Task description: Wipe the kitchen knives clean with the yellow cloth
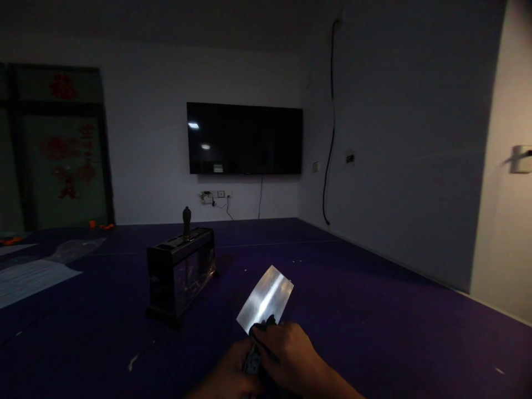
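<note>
A cleaver [266,299] with a broad, shiny blade points up and away from me, low in the middle of the view. My left hand [236,368] is closed round its handle, of which a patterned dark part shows between my hands. My right hand [293,349] is closed on a dark, cloth-like piece [269,321] at the base of the blade; its exact kind is hard to make out in the dim light. Left of the blade stands a black knife block [183,271] with see-through sides. One knife handle [187,221] sticks up from its top.
The purple surface [357,332] carries small white scraps. Paper sheets [37,280] and clear plastic [77,249] lie at the left, with orange items [92,224] farther back. A television [245,138] hangs on the far wall, and a black cable [330,149] runs down the right wall.
</note>
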A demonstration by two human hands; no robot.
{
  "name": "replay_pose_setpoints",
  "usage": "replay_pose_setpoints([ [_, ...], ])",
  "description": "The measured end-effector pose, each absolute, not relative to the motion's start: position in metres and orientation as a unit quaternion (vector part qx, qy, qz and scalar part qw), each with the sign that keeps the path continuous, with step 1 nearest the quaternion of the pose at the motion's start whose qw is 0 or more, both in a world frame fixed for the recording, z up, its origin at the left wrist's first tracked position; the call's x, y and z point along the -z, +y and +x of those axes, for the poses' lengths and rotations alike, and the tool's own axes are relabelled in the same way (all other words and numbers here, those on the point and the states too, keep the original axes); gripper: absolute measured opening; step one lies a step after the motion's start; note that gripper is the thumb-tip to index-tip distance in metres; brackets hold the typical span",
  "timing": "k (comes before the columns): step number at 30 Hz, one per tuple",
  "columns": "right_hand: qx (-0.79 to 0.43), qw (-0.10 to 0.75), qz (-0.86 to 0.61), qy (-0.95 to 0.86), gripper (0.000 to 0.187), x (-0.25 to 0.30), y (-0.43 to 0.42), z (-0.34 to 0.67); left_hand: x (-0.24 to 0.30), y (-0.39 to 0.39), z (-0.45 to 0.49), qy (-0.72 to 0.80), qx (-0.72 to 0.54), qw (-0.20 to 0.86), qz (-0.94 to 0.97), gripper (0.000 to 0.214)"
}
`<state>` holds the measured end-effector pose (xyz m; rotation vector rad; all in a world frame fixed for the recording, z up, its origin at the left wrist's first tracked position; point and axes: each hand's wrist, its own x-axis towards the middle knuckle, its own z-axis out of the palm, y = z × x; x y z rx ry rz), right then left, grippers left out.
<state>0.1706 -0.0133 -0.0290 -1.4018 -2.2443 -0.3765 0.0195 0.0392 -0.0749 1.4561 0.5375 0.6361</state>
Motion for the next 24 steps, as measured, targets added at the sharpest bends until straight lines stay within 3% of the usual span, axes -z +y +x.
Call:
replay_pose_setpoints([
  [24,0.145,0.211,-0.495,-0.831,0.033,0.0279,-0.0164,0.1683,0.0644,0.0353,0.0196,0.259,-0.260,0.664,0.651,0.041],
])
